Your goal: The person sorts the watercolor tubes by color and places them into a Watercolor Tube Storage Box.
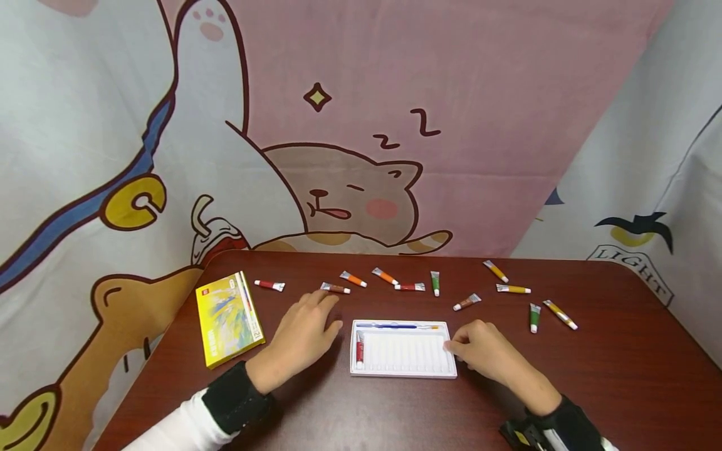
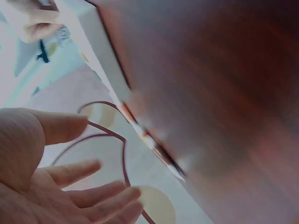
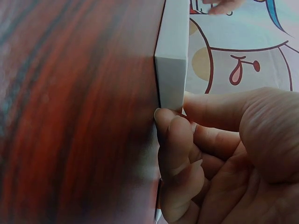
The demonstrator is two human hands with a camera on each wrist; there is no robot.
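My right hand (image 1: pixel 489 352) pinches the right edge of a white plastic tray (image 1: pixel 406 352) on the table, its thumb on the rim and its other fingers curled below, as the right wrist view shows on the tray's corner (image 3: pixel 170 77). Inside the tray, a red paint tube (image 1: pixel 360 352) stands in the leftmost slot and a blue-handled paintbrush (image 1: pixel 389 326) lies along the back. My left hand (image 1: pixel 301 332) hovers left of the tray with fingers relaxed and nothing held. Just beyond its fingertips lies a brown paint tube (image 1: pixel 336 288).
A yellow paint box (image 1: pixel 228 319) lies at the left. Loose tubes are spread along the back: a red one (image 1: pixel 269 285), an orange one (image 1: pixel 353 279), a green one (image 1: pixel 435 284) and others. Several more, including a yellow one (image 1: pixel 560 314), lie at the right.
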